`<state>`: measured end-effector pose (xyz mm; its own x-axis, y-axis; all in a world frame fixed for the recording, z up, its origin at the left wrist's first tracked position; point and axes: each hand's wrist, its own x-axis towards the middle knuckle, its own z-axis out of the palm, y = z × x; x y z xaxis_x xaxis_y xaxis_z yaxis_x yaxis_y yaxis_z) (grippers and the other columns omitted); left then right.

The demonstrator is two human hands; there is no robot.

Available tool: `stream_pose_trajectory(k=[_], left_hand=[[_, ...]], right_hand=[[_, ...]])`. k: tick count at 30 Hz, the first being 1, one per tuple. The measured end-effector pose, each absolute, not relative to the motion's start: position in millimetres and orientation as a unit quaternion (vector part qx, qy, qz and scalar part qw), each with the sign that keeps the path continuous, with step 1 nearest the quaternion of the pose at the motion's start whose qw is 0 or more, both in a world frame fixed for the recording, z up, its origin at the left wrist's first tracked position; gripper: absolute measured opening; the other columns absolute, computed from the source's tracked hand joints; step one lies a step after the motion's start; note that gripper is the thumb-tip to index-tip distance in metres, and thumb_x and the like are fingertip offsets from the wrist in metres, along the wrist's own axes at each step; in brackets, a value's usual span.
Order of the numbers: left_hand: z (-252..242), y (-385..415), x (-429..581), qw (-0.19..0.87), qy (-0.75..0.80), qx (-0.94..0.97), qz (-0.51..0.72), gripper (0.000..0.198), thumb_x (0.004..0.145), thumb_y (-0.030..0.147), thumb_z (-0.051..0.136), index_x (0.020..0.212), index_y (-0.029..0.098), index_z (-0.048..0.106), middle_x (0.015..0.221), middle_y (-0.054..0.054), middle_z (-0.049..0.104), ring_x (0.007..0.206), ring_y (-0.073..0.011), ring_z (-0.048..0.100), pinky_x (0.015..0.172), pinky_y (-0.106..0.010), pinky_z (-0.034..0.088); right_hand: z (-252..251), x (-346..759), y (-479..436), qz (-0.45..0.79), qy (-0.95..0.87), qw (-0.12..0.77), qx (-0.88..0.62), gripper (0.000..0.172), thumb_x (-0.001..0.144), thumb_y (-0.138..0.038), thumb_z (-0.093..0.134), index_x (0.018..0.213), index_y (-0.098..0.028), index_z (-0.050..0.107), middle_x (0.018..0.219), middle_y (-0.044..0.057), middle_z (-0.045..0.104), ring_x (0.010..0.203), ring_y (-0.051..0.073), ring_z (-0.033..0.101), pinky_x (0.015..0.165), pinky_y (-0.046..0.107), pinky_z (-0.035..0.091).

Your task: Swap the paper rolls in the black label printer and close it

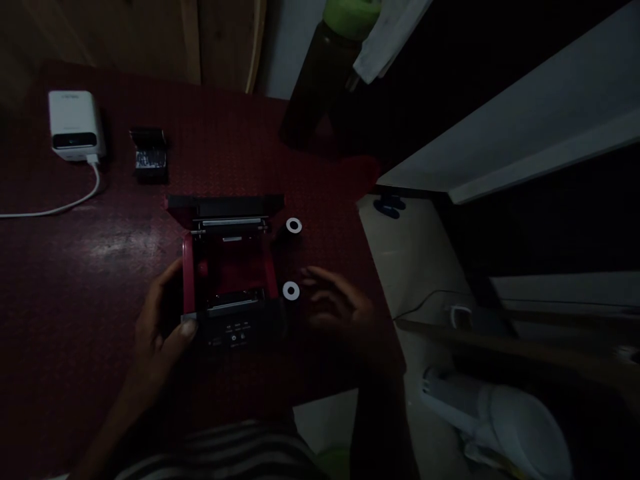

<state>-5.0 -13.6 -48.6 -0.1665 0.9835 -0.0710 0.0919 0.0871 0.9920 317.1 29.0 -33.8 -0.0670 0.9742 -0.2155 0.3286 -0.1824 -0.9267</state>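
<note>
A red and black label or receipt printer (235,333) lies on the table with its black lid (225,208) raised, and its red inner bay (235,263) is exposed. My left hand (163,317) grips the printer's left side, thumb on the front corner and fingers along the red wall. To the right of the printer, a dark roll with a white ring-shaped end (291,291) sits beside my right hand (335,300). That hand is open with its fingers stretched towards the roll, apparently not touching it. A second similar roll (293,226) stands farther back, near the lid's hinge.
A white power bank (75,123) with a cable is at the far left of the red table (120,200). Beside it lies a small black item (151,157). A green-capped bottle (325,73) stands at the back. The table's right edge drops to a floor with slippers (389,205).
</note>
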Motion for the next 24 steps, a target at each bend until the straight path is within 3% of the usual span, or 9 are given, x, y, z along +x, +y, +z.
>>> stream_pose_trajectory(k=[4, 8, 13, 18, 21, 24], left_hand=[[-50.8, -14.7, -7.0, 0.45, 0.581, 0.469, 0.49, 0.07, 0.105, 0.06, 0.077, 0.171, 0.042, 0.062, 0.177, -0.001, 0.062, 0.167, -0.0423, 0.055, 0.134, -0.056, 0.053], [-54.7, -15.5, -10.3, 0.449, 0.583, 0.473, 0.485, 0.072, 0.105, 0.062, 0.078, 0.172, 0.04, 0.061, 0.178, -0.003, 0.061, 0.168, -0.0431, 0.054, 0.136, -0.058, 0.05], [-56.7, -13.9, -12.0, 0.451, 0.577, 0.48, 0.483, 0.078, 0.104, 0.063, 0.079, 0.174, 0.036, 0.058, 0.177, -0.008, 0.062, 0.168, -0.0447, 0.053, 0.134, -0.061, 0.05], [-53.7, -13.1, -11.1, 0.444, 0.57, 0.492, 0.485, 0.076, 0.104, 0.062, 0.078, 0.172, 0.032, 0.06, 0.175, -0.01, 0.063, 0.165, -0.0427, 0.057, 0.137, -0.06, 0.047], [-50.2, -13.9, -10.4, 0.449, 0.574, 0.491, 0.478, 0.075, 0.106, 0.06, 0.077, 0.173, 0.032, 0.058, 0.176, -0.01, 0.061, 0.165, -0.0419, 0.055, 0.139, -0.061, 0.044], [-48.9, -14.2, -9.7, 0.457, 0.573, 0.487, 0.474, 0.074, 0.108, 0.058, 0.076, 0.174, 0.031, 0.056, 0.176, -0.011, 0.061, 0.165, -0.0404, 0.055, 0.14, -0.06, 0.041]], right_hand=[[-37.5, 318.1, 69.2, 0.436, -0.534, 0.397, -0.605, 0.037, 0.093, -0.045, 0.088, 0.127, -0.031, 0.087, 0.13, 0.009, 0.089, 0.117, 0.03, 0.084, 0.103, 0.05, 0.069], [-65.1, 293.2, 120.9, 0.377, -0.587, 0.394, -0.599, 0.048, 0.082, -0.034, 0.089, 0.129, -0.029, 0.082, 0.139, 0.009, 0.086, 0.119, 0.031, 0.082, 0.105, 0.053, 0.067], [-79.1, 276.2, 139.5, 0.365, -0.597, 0.404, -0.589, 0.03, 0.084, -0.038, 0.085, 0.111, -0.026, 0.079, 0.115, 0.007, 0.088, 0.114, 0.031, 0.081, 0.108, 0.057, 0.064], [0.0, 290.4, 94.3, 0.309, -0.629, 0.424, -0.574, 0.027, 0.093, -0.028, 0.083, 0.12, -0.031, 0.081, 0.129, 0.004, 0.088, 0.123, 0.028, 0.083, 0.109, 0.05, 0.067], [55.4, 290.8, 67.8, 0.294, -0.736, 0.355, -0.496, 0.038, 0.097, -0.012, 0.079, 0.125, -0.037, 0.084, 0.123, 0.0, 0.089, 0.116, 0.026, 0.086, 0.102, 0.042, 0.07], [69.7, 270.6, 63.6, 0.268, -0.844, 0.28, -0.37, 0.032, 0.108, -0.017, 0.073, 0.134, -0.033, 0.08, 0.122, 0.002, 0.089, 0.107, 0.025, 0.086, 0.099, 0.042, 0.071]])
